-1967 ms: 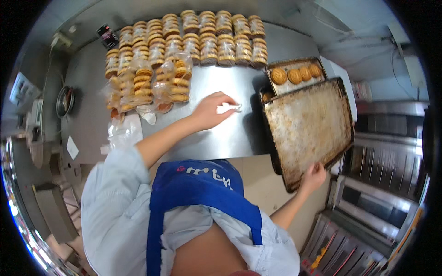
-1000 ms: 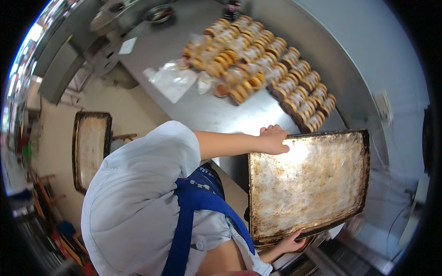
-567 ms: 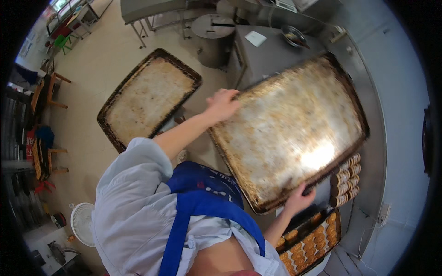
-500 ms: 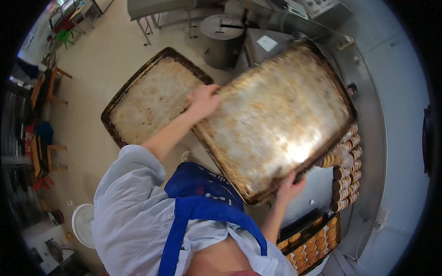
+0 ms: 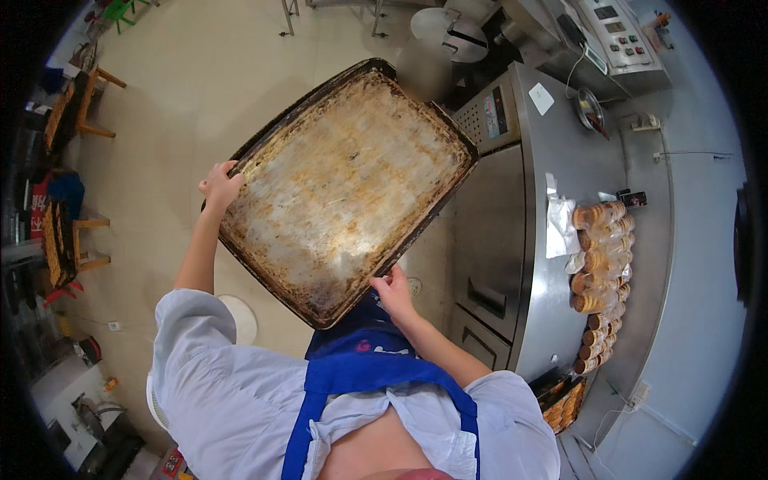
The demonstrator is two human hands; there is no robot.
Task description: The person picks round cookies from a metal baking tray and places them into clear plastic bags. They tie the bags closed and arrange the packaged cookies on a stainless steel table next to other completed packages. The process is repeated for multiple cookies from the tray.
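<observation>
A large, worn baking tray (image 5: 348,188) with dark, browned rims is held up in front of me, tilted, its scuffed metal face bare. My left hand (image 5: 222,186) is closed round its left edge, thumb on the rim. At the near right edge my right hand (image 5: 394,293) grips the rim, with most of its fingers hidden underneath. Along the tray's far left side the rim looks doubled; whether a second tray lies beneath, I cannot tell.
To the right runs a steel counter (image 5: 552,120) with several clear-wrapped stacks of round baked goods (image 5: 596,256). A tray of baked pieces (image 5: 565,406) is at the lower right. A lidded metal pot (image 5: 450,34) stands beyond; a wooden stool (image 5: 94,240) is at left.
The tray has moved left, away from the counter, with both hands on it. The second tray that lay apart at the left no longer shows separately. My view has shifted right.
</observation>
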